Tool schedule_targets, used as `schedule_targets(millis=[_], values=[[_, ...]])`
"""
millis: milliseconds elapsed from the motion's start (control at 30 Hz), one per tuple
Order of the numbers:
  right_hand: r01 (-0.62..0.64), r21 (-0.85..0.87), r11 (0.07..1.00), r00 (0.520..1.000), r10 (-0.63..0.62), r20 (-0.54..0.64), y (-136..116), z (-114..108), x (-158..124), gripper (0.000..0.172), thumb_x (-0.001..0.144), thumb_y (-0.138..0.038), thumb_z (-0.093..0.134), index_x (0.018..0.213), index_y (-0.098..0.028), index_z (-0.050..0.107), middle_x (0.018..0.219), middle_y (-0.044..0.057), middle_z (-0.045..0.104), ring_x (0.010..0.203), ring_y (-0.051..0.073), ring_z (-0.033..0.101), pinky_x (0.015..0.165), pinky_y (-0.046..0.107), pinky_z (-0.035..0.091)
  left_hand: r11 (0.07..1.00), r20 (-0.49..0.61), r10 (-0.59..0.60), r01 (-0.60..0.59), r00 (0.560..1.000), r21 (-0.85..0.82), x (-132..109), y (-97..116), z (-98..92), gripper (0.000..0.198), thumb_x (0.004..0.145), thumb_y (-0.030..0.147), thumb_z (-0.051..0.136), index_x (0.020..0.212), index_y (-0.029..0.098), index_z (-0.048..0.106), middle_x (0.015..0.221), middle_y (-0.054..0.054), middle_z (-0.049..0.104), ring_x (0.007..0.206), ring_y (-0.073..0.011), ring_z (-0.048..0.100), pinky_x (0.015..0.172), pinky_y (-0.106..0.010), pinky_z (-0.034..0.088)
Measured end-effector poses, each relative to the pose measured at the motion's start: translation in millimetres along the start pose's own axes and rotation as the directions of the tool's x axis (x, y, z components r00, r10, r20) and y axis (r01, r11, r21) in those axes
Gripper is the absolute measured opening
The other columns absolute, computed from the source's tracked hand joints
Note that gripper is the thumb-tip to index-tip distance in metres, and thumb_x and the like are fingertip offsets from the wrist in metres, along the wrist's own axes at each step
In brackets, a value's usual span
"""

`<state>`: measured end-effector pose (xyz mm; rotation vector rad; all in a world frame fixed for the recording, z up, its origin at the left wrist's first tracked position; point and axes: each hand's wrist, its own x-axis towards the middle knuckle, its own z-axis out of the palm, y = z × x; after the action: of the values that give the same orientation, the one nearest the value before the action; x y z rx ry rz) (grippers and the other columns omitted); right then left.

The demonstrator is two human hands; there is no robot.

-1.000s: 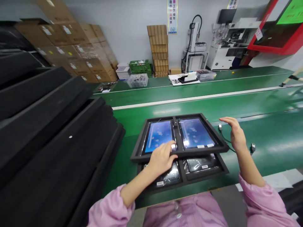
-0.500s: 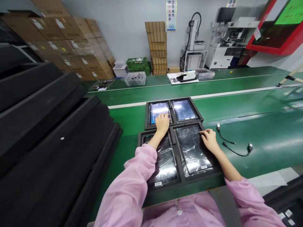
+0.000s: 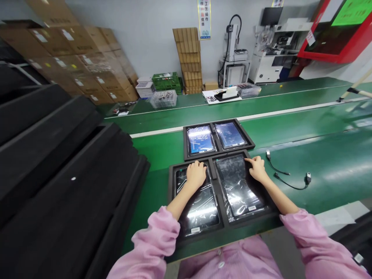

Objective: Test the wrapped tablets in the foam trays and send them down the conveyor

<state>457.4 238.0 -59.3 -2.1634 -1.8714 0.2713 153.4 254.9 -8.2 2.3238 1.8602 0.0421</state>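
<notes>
My left hand (image 3: 196, 174) rests with bent, slightly parted fingers over the upper right edge of the near-left tablet (image 3: 203, 205), covering part of its dark screen. My right hand (image 3: 257, 169) is at the upper right edge of the near-right tablet (image 3: 236, 186), index finger stretched out to that edge. It does not lift the tablet. Both tablets have clear film and dark screens, and lie in a black foam tray (image 3: 218, 190). Beyond it, a second foam tray (image 3: 215, 141) holds a left tablet (image 3: 201, 139) and a right tablet (image 3: 230, 135), both with lit blue screens.
Two short black cables (image 3: 293, 188) lie on the green bench (image 3: 328, 155) to the right. Stacked black foam trays (image 3: 66, 186) rise high at the left. A plastic box (image 3: 163, 99) and a green crate (image 3: 166, 81) stand at the back.
My left hand has drawn back from the far-left tablet to the near-left one. The far tray has shifted slightly right. My right hand stays at the near-right tablet's edge.
</notes>
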Motion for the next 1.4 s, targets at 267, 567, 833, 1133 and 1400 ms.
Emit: schedule_targets(millis=[267, 567, 833, 1133, 1400], values=[[0.094, -0.010, 0.996, 0.994, -0.093, 0.052, -7, -7, -30, 0.047, 0.087, -0.013, 0.048, 0.130, -0.023, 0.064, 0.108, 0.013, 0.053, 0.102, 0.028, 0.053, 0.086, 0.040, 0.048, 0.998, 0.032, -0.060, 0.058, 0.998, 0.039, -22, -43, -13.9, 0.036, 0.100, 0.024, 0.039, 0.114, 0.017, 0.071, 0.121, -0.013, 0.069, 0.114, -0.0278, 0.064, 0.107, -0.043, 0.041], [0.297, 0.010, 0.955, 0.939, -0.294, 0.180, -40, -26, 12, 0.041, 0.081, -0.052, 0.076, 0.107, -0.020, 0.069, 0.112, 0.013, 0.054, 0.110, 0.031, 0.051, 0.093, 0.045, 0.042, 0.988, 0.031, -0.136, 0.133, 0.990, 0.077, -26, -47, -12.9, 0.047, 0.103, 0.031, 0.027, 0.111, 0.013, 0.070, 0.112, -0.016, 0.073, 0.108, -0.0276, 0.068, 0.100, -0.041, 0.045], [0.266, 0.087, 0.960, 0.940, -0.278, 0.197, -38, -40, 45, 0.051, 0.065, -0.055, 0.088, 0.101, -0.024, 0.070, 0.113, 0.007, 0.052, 0.108, 0.027, 0.049, 0.087, 0.038, 0.043, 0.988, 0.061, -0.139, 0.135, 0.988, 0.070, -16, -50, -21.2, 0.055, 0.100, 0.036, 0.022, 0.091, 0.014, 0.072, 0.105, -0.019, 0.074, 0.106, -0.0346, 0.066, 0.092, -0.052, 0.043], [0.081, -0.028, 0.996, 0.997, -0.081, 0.008, -10, -61, 28, 0.046, 0.079, -0.045, 0.080, 0.117, -0.026, 0.065, 0.125, 0.012, 0.055, 0.117, 0.029, 0.049, 0.093, 0.043, 0.043, 1.000, 0.145, -0.022, 0.023, 0.989, -0.001, -1, -74, -42.1, 0.047, 0.092, 0.051, 0.041, 0.069, 0.023, 0.071, 0.098, -0.007, 0.073, 0.097, -0.0276, 0.066, 0.085, -0.041, 0.046], [-0.077, -0.062, 0.995, 0.990, 0.084, 0.113, 88, -83, -24, 0.019, 0.065, -0.020, 0.083, 0.067, -0.020, 0.063, 0.068, 0.003, 0.065, 0.063, 0.019, 0.063, 0.060, 0.027, 0.046, 0.997, 0.005, -0.081, 0.081, 0.997, -0.019, 25, -72, -53.5, 0.039, 0.093, 0.045, 0.051, 0.068, 0.022, 0.071, 0.110, -0.006, 0.067, 0.111, -0.0271, 0.059, 0.102, -0.048, 0.036]])
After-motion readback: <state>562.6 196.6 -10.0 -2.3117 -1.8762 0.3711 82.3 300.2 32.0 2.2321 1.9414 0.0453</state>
